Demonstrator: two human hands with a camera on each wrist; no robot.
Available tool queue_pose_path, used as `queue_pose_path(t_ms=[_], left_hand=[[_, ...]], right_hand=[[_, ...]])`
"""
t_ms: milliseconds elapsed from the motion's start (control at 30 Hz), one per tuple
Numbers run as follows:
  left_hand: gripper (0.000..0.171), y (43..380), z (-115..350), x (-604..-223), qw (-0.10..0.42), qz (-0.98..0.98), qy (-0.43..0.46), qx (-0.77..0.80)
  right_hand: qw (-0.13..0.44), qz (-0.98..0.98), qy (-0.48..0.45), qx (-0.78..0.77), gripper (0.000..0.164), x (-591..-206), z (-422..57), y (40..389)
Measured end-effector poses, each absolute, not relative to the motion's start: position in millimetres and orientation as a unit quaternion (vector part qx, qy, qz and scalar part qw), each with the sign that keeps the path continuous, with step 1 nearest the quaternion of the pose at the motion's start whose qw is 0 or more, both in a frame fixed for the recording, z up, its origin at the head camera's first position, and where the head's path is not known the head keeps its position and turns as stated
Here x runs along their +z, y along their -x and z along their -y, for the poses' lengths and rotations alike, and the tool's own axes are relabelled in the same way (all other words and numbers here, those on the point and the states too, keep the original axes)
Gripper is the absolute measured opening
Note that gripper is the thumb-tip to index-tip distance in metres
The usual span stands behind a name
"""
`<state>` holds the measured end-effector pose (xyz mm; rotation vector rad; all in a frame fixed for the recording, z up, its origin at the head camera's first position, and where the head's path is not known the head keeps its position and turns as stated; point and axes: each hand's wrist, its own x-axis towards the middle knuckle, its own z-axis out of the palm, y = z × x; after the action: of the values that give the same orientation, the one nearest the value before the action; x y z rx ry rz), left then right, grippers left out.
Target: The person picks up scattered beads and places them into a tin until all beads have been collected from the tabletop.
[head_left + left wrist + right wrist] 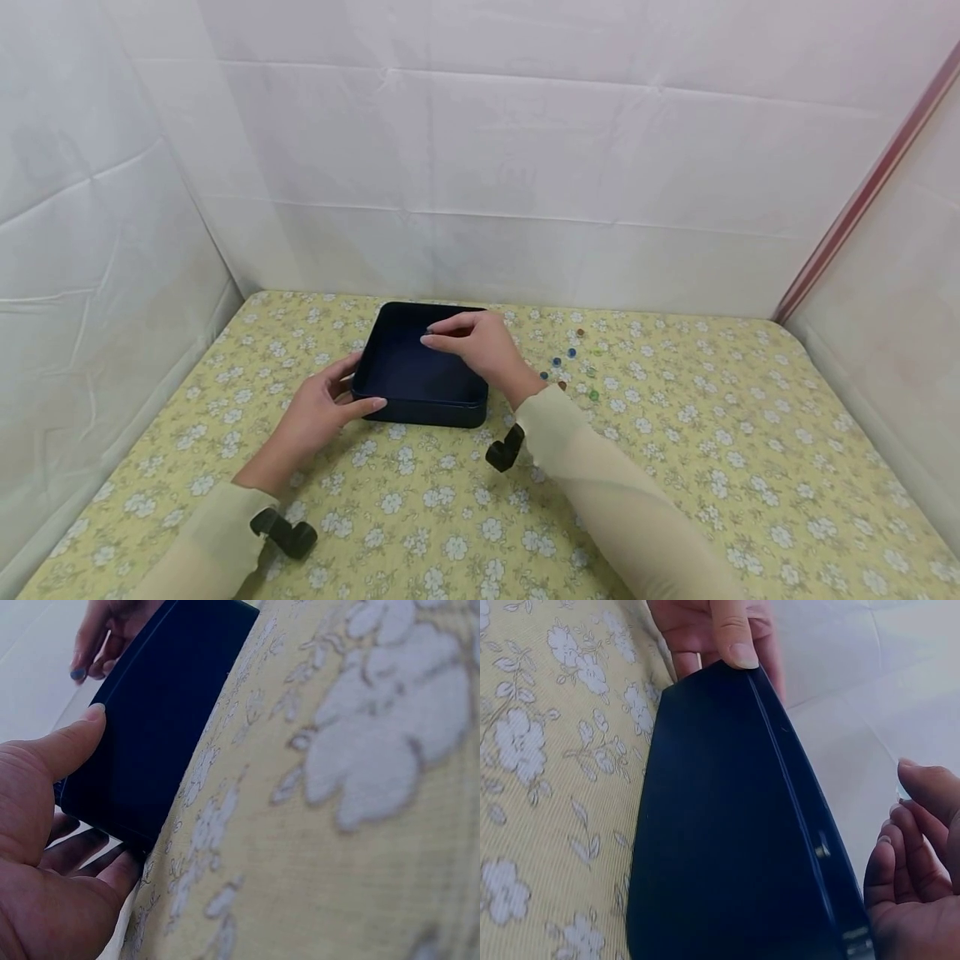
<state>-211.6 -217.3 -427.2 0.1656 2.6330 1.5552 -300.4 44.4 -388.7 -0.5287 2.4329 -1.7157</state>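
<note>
A dark navy, open square box (420, 412) stands on the flowered cloth. My left hand (321, 408) grips its near left corner, thumb on the front wall and fingers along the left side; the left wrist view shows the thumb (79, 739) against the box wall. Above the box's inside, my right hand (483, 342) pinches a small glass bead (902, 793) between thumb and fingertips. The bead is mostly hidden; it looks bluish in the left wrist view. Several small glass beads, blue (572, 353), green (593, 395) and brown (581, 332), lie scattered right of the box.
A yellow tablecloth (675, 467) with white flowers covers the table. White sheeting (480, 167) hangs behind and at both sides, with a dark red strip (862, 196) at the back right corner. Each wrist wears a black mount (283, 532).
</note>
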Motion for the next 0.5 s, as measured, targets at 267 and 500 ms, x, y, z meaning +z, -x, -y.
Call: queue_pose_path(t_ms=[267,500], left_hand=[[0.096,211.9,217.8,-427.1,0.042,-0.857,-0.056,0.51],[0.096,212.0,217.9,-426.4,0.041,-0.861,-0.055,0.504]], right_hand=[[0.085,-0.805,0.164,-0.564,0.027,-387.8,-31.6,303.5],[0.094,-0.811,0.159,-0.556,0.022,-389.5,-21.0,309.6]])
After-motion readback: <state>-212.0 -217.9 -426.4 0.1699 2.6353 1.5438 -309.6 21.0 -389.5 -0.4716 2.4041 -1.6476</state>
